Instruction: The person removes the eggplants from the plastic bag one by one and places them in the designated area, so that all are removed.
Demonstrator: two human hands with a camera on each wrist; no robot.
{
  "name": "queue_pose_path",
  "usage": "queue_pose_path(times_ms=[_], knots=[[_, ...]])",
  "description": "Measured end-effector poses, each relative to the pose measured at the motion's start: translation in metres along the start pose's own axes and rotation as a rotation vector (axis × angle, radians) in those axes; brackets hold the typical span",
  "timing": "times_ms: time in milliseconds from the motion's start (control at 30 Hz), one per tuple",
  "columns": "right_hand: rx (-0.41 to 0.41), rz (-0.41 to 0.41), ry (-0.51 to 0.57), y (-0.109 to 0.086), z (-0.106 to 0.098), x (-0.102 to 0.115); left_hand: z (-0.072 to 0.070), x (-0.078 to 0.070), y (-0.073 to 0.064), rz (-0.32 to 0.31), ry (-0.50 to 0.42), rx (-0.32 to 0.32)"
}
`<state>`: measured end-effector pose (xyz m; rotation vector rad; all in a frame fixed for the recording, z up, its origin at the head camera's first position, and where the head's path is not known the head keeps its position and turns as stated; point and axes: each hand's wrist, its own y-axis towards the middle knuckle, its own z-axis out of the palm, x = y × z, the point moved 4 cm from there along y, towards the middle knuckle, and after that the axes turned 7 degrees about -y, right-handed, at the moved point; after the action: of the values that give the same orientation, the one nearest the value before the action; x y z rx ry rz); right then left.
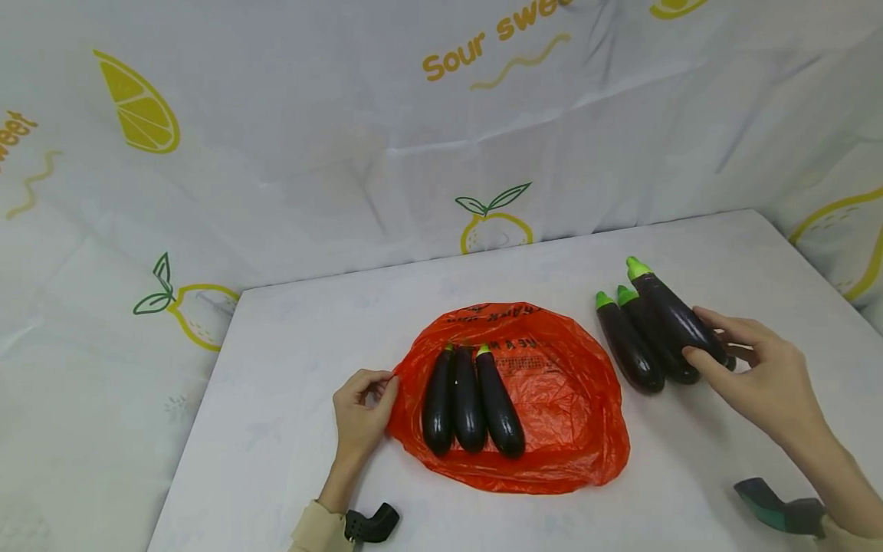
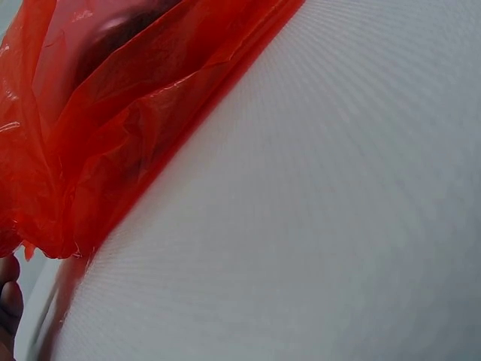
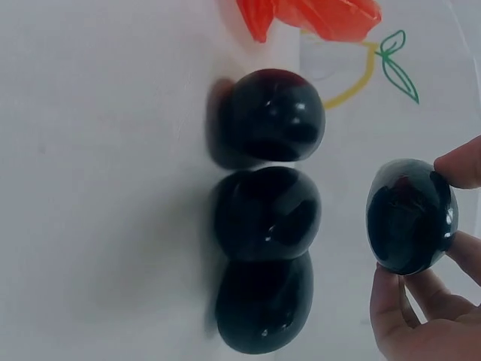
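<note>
A red plastic bag lies spread with its mouth wide, and three dark eggplants lie side by side in its left half. At the bag's left edge, my left hand pinches the plastic between thumb and fingers. To the right, my right hand grips another eggplant by its thick lower end, green cap pointing away. Held above the table, it overlaps the other eggplants there. Three of those show end-on in the right wrist view, the nearest one being a dark eggplant.
Everything lies on a white table. Behind it hangs a white cloth printed with lemons and lettering. Each wrist carries a dark strapped device, such as the left camera mount.
</note>
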<state>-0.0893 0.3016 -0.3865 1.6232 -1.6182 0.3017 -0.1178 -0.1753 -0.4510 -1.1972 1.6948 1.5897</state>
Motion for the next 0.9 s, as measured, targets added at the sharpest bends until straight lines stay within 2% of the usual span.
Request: queue_pose_path(times_ms=[133, 433, 667, 767, 900], knots=[[-0.01, 0.004, 0.027, 0.001, -0.002, -0.005, 0.002, -0.009, 0.002, 0.003, -0.004, 0.009], [-0.029, 0.035, 0.032, 0.006, -0.009, -0.013, -0.001, 0.012, -0.002, 0.015, -0.007, 0.007], [-0.031, 0.055, 0.045, 0.011, -0.016, -0.022, -0.002, 0.012, -0.001, 0.02, -0.018, 0.017], [-0.033, 0.063, 0.039, 0.012, -0.018, -0.027, -0.001, 0.011, -0.001, 0.046, -0.02, 0.009], [-0.023, 0.078, -0.019, 0.011, -0.02, -0.036, -0.002, 0.012, -0.001, 0.042, -0.02, 0.009]])
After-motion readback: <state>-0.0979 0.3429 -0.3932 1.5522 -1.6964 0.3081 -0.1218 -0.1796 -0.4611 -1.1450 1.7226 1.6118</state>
